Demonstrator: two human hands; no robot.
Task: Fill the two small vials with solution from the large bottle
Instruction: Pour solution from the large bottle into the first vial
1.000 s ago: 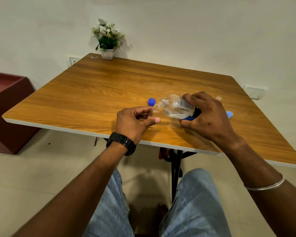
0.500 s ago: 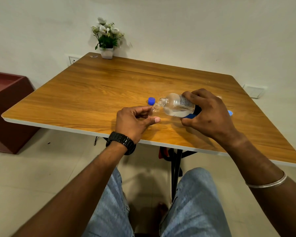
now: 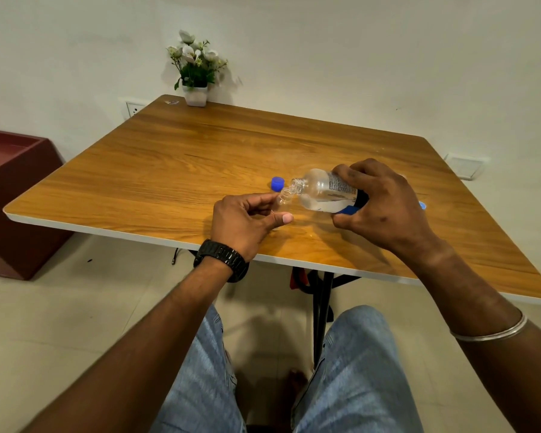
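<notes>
Right hand (image 3: pixel 384 210) around tilted bottle (image 3: pixel 324 192)

Bottle (image 3: pixel 325 193): clear, labelled, partly filled, uncapped, tipped nearly flat, mouth leftward touching the vial rim. Vial (image 3: pixel 283 196): small, clear, open, tilted, above the bench. Blue cap (image 3: pixel 277 184): on bench, just beyond.

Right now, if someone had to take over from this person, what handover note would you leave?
Left hand: pinches a small clear vial, mouth up, just above the table.
Right hand: grips the large bottle, tilted with its open neck at the vial's mouth.
Blue cap lies on the table behind the vial; another bluish piece peeks out past the right hand.
Done: bottle and vial are open and lined up.
Left: vial's fill level unclear; second vial not clearly visible, presumably still to fill.
</notes>
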